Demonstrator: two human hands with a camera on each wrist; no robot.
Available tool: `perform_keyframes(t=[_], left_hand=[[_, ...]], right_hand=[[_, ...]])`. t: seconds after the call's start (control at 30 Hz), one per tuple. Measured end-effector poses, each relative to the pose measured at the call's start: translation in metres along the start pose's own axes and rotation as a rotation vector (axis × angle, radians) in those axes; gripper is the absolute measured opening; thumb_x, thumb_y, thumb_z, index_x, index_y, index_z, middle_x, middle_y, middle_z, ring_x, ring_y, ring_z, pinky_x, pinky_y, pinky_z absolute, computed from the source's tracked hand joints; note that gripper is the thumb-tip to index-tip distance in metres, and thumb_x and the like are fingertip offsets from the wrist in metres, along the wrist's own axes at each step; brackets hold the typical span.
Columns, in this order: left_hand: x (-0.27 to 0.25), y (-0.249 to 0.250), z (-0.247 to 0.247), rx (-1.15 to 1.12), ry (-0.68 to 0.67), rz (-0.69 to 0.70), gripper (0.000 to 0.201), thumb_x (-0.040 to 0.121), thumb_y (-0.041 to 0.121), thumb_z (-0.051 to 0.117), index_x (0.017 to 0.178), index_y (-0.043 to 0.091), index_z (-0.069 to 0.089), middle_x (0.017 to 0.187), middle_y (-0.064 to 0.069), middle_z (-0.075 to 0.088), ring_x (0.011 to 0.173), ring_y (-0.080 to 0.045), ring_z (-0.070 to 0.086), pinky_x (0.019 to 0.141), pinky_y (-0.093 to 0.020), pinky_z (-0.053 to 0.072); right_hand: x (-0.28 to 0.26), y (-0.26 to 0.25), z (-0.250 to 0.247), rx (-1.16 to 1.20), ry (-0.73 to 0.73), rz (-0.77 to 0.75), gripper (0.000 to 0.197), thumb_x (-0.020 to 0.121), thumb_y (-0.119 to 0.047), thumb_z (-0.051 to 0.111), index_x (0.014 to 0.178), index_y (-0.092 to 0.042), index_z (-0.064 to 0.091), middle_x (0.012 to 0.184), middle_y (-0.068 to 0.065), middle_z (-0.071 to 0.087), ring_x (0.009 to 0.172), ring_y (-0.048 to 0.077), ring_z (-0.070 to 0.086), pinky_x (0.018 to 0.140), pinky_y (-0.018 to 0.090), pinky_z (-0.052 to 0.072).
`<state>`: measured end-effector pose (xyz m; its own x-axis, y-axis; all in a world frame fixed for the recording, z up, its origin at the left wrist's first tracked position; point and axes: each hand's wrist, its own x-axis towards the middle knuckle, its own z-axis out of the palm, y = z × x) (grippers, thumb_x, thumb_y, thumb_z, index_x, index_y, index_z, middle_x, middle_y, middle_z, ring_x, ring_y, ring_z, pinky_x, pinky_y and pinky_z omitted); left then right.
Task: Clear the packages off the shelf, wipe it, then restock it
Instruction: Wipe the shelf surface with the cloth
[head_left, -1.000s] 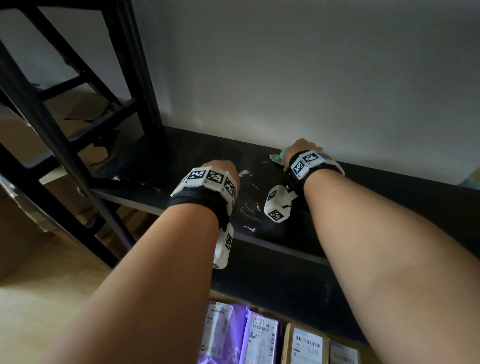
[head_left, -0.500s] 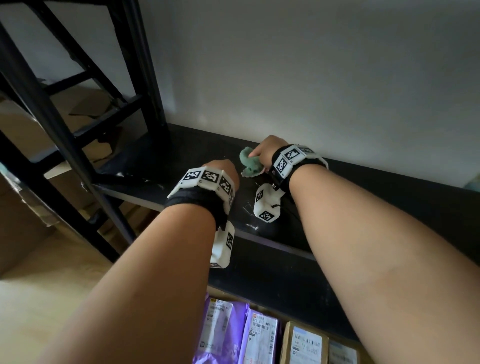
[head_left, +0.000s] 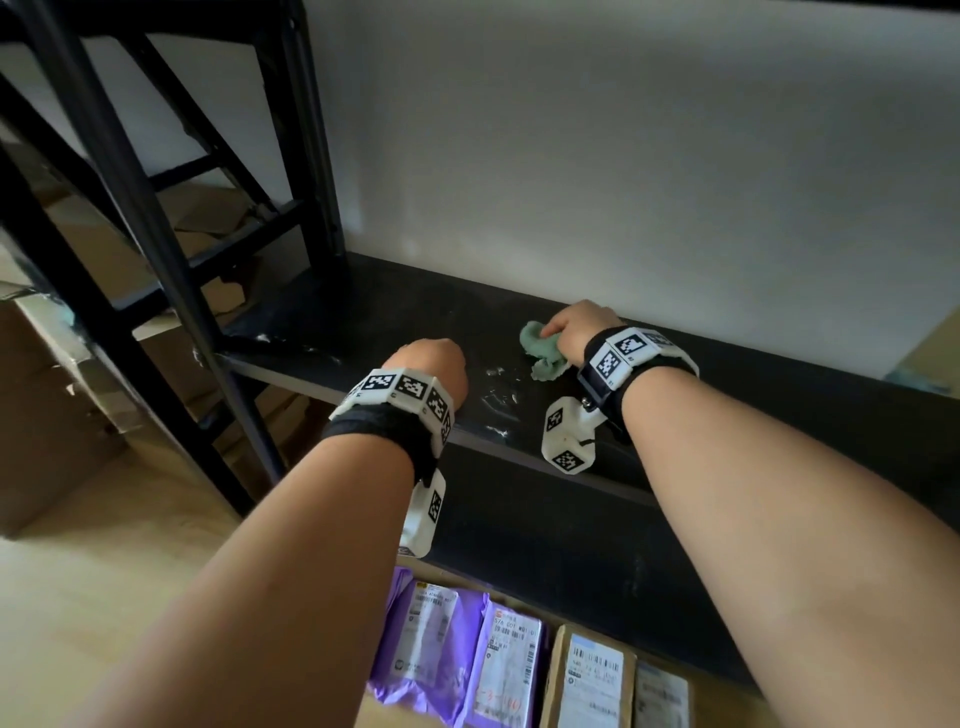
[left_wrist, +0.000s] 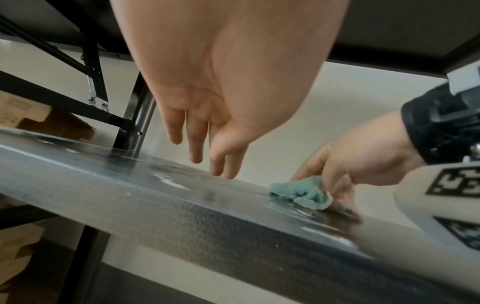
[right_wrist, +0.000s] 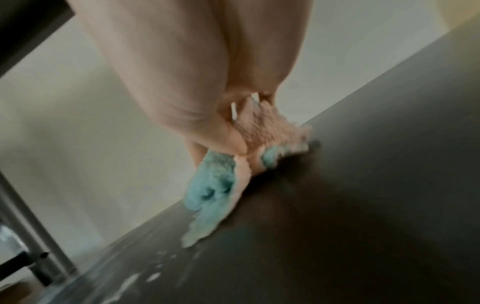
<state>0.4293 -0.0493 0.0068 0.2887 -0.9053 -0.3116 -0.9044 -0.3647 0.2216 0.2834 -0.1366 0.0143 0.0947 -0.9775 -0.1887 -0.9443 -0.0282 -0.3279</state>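
The black shelf (head_left: 363, 322) (left_wrist: 130, 195) (right_wrist: 363, 205) is bare of packages and streaked with wet white marks. My right hand (head_left: 576, 325) (left_wrist: 345, 164) (right_wrist: 233, 144) grips a crumpled teal cloth (head_left: 540, 351) (left_wrist: 306, 194) (right_wrist: 213, 185) and presses it on the shelf near the back wall. My left hand (head_left: 431, 364) (left_wrist: 207, 144) hovers over the shelf's front part, left of the cloth, fingers straight and hanging down, holding nothing. Several packages (head_left: 467, 649) in purple bags and brown boxes lie below the shelf's front edge.
A black upright post (head_left: 311, 156) (left_wrist: 135, 127) and diagonal braces (head_left: 104, 156) stand at the shelf's left end. Cardboard boxes (head_left: 47, 389) sit on the floor to the left. A pale wall (head_left: 623, 156) runs behind the shelf. An upper shelf (left_wrist: 389, 30) lies overhead.
My right hand has slid the cloth along the back of the shelf, first left, then back to the right. My left hand has stayed over the front part.
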Motion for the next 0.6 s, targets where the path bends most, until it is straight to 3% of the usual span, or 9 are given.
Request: perform_keyframes(t=[0.07,0.17,0.33,0.43,0.5,0.6], left_hand=[[-0.002,-0.001,0.005,0.023,-0.026,0.002,0.042,0.093,0.012,0.053,0.134,0.018,0.054,0.133,-0.011,0.053,0.118,-0.030,0.055,0.099,-0.036,0.047],[-0.003,0.000,0.008,0.020,-0.038,-0.007,0.038,0.094,0.012,0.054,0.132,0.015,0.056,0.128,-0.012,0.056,0.114,-0.030,0.058,0.098,-0.037,0.049],[0.002,-0.001,0.008,-0.003,-0.043,-0.051,0.035,0.095,0.016,0.053,0.130,0.013,0.055,0.128,-0.012,0.055,0.117,-0.029,0.055,0.099,-0.038,0.048],[0.004,-0.001,0.010,0.061,-0.065,-0.038,0.042,0.095,0.018,0.052,0.137,0.019,0.048,0.136,-0.011,0.049,0.129,-0.028,0.045,0.103,-0.041,0.044],[0.001,-0.001,0.013,0.109,-0.084,-0.024,0.043,0.095,0.020,0.051,0.138,0.020,0.046,0.140,-0.010,0.045,0.135,-0.031,0.038,0.107,-0.043,0.041],[-0.003,-0.007,0.019,0.185,-0.064,-0.016,0.048,0.091,0.019,0.054,0.138,0.021,0.045,0.142,-0.010,0.045,0.134,-0.035,0.040,0.106,-0.046,0.041]], right_hand=[[0.002,0.003,0.005,-0.072,-0.054,0.010,0.034,0.090,-0.036,0.058,0.114,-0.015,0.069,0.113,0.005,0.069,0.103,0.025,0.064,0.094,0.038,0.052],[-0.003,-0.003,0.007,-0.068,-0.102,-0.003,0.041,0.080,-0.042,0.069,0.107,-0.011,0.066,0.103,0.006,0.069,0.094,0.024,0.067,0.088,0.036,0.055],[-0.014,-0.015,0.012,-0.087,-0.140,-0.152,0.042,0.087,-0.020,0.068,0.128,-0.022,0.063,0.121,0.001,0.066,0.106,0.019,0.064,0.094,0.032,0.052],[-0.024,-0.016,0.015,-0.037,-0.176,-0.226,0.036,0.090,-0.017,0.064,0.126,-0.019,0.066,0.121,0.002,0.067,0.094,0.016,0.064,0.081,0.028,0.051],[-0.030,-0.014,0.016,-0.051,-0.205,-0.292,0.039,0.089,-0.008,0.063,0.125,-0.022,0.066,0.125,-0.001,0.065,0.100,0.017,0.063,0.082,0.026,0.049],[-0.041,-0.011,0.014,-0.075,-0.253,-0.341,0.045,0.086,0.001,0.063,0.120,-0.027,0.069,0.127,-0.005,0.063,0.105,0.017,0.062,0.083,0.024,0.049]])
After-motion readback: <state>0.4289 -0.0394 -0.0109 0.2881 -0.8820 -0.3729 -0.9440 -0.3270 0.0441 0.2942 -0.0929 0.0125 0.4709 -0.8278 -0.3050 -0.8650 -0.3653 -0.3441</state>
